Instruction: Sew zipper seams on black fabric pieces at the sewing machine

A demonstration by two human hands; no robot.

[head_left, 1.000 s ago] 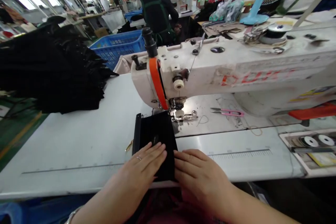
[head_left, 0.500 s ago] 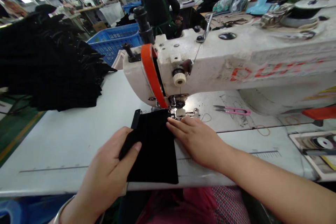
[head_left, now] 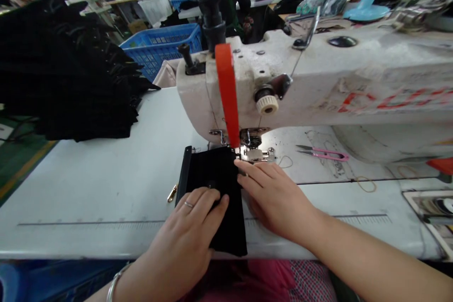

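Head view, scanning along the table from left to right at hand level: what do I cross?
Stack of black fabric → gold clip → left hand on the black fabric piece → right hand by the presser foot → pink thread snips.

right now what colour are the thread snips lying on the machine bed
Pink handles on the thread snips, clearest in the head view.

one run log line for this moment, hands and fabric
left hand: flat on black fabric piece | right hand: fingertips at fabric's right edge by presser foot | pink snips: untouched, right of needle
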